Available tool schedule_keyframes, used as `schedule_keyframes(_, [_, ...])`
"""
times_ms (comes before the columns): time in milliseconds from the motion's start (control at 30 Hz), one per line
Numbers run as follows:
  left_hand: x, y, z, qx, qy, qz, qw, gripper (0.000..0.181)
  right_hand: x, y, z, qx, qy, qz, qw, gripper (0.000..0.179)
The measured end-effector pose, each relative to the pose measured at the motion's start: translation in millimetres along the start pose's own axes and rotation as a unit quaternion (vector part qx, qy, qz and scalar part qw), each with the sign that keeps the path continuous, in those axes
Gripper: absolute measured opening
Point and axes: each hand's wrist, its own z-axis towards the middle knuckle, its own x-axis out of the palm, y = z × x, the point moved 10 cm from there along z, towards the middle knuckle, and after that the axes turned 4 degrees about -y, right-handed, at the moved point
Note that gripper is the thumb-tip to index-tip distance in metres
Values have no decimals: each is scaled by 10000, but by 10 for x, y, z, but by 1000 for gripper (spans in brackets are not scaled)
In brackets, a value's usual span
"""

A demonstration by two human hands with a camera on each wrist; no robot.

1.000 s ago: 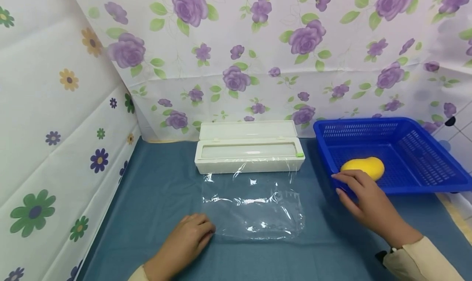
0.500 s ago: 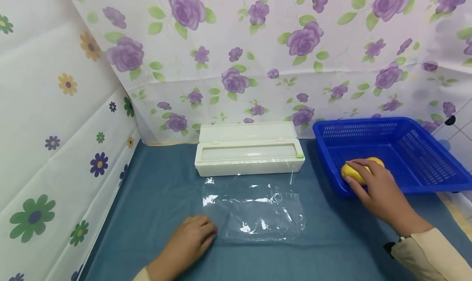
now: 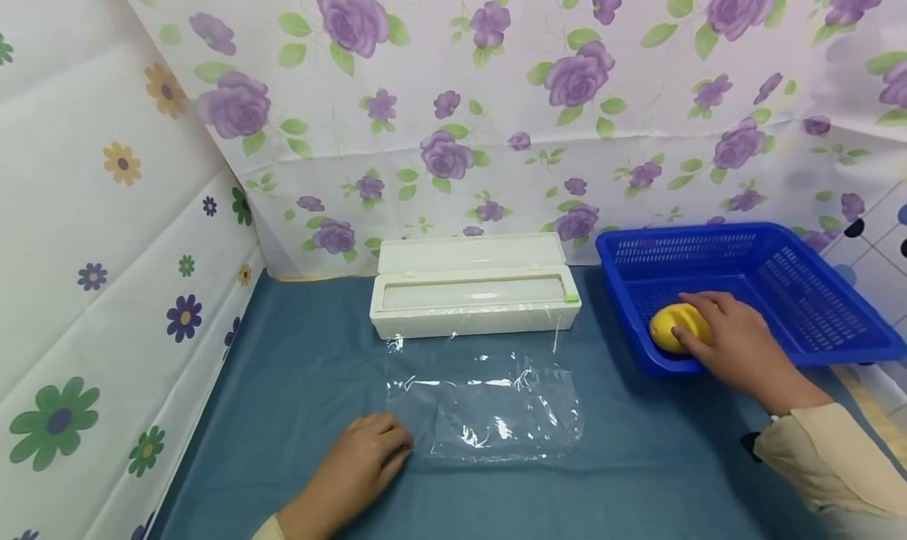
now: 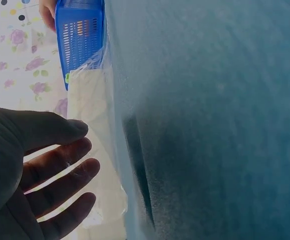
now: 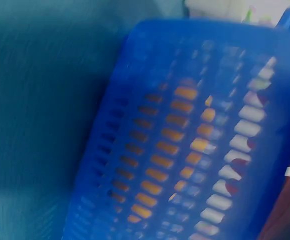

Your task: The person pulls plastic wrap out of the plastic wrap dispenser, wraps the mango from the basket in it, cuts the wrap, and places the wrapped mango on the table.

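In the head view, my right hand reaches over the front of the blue basket and grips a yellow mango, thumb on the near side and fingers over the top. The right wrist view shows the slotted wall of the basket, with yellow-orange showing through its holes. My left hand rests at the front left corner of a sheet of clear plastic film. Its fingers are loosely bent and spread in the left wrist view. Behind, the film runs up to a white cling film dispenser.
The dispenser's lid stands raised toward the flowered backdrop. A blue-green cloth covers the table. White flowered sheeting closes off the left side. White dotted sheeting shows behind the basket at right.
My right hand has moved from beside the basket's left rim onto the mango and now grips it. My left hand has stayed at the film's corner.
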Motion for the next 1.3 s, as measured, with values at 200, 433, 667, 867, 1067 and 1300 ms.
schedule_keyframes(200, [14, 28, 0, -98, 86, -22, 9999, 15, 90, -137, 54, 70, 394, 198, 9990, 69])
schedule_keyframes(433, [45, 64, 5, -168, 236, 4, 9996, 13, 232, -247, 144, 181, 1276, 91, 9916, 89])
schedule_keyframes(667, [6, 65, 0, -118, 66, 9, 9999, 15, 318, -275, 215, 108, 1798, -146, 9835, 104])
schedule_keyframes(867, [-40, 65, -3, -38, -101, -28, 9999, 16, 405, -311, 225, 227, 2199, 102, 9752, 105])
schedule_keyframes(1067, [-40, 76, 9, -91, 53, -38, 9999, 14, 456, -349, 247, 251, 2396, 274, 9702, 104])
schedule_keyframes(1300, [-56, 91, 3, -52, -110, -11, 9999, 16, 429, -403, 311, 67, 2173, -277, 9757, 91])
